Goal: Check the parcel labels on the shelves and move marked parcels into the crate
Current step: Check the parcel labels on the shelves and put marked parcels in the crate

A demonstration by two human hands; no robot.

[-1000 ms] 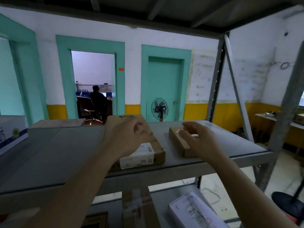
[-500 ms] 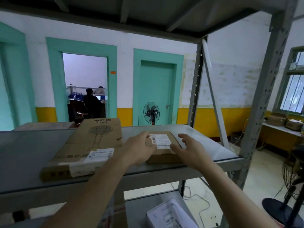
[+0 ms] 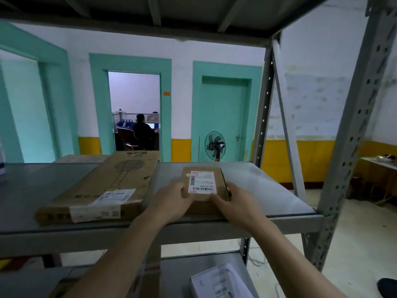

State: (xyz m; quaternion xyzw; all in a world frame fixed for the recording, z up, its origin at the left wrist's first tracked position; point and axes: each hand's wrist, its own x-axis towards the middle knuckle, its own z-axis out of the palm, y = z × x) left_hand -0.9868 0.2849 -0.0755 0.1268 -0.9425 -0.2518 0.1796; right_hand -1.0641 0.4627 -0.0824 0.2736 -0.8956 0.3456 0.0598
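— Grey metal shelf (image 3: 268,186) in front of you, teal doors behind. What have you got?

— Small brown parcel (image 3: 204,190), flat on the shelf near its front edge, between my hands. My left hand (image 3: 171,201) grips its near left corner with the thumb on top; my right hand (image 3: 238,203) curls round the near right corner.

— Which step is this?

— Checking, I'd say. Its white label (image 3: 202,182) faces up just beyond my fingers — barcodes show, but the print is too small to read. A reddish mark sits at the label's top left corner; if that's the marking, this one goes to the crate, which I can't see from here.

— Next move?

— Lift it clear with both hands, level, then turn to find the crate.

— Anything else nearby?

— Left of my left hand lies a long flat carton (image 3: 103,186) with a racket-like drawing, Chinese characters and its own label. On the shelf below my right forearm, a white package (image 3: 221,282).
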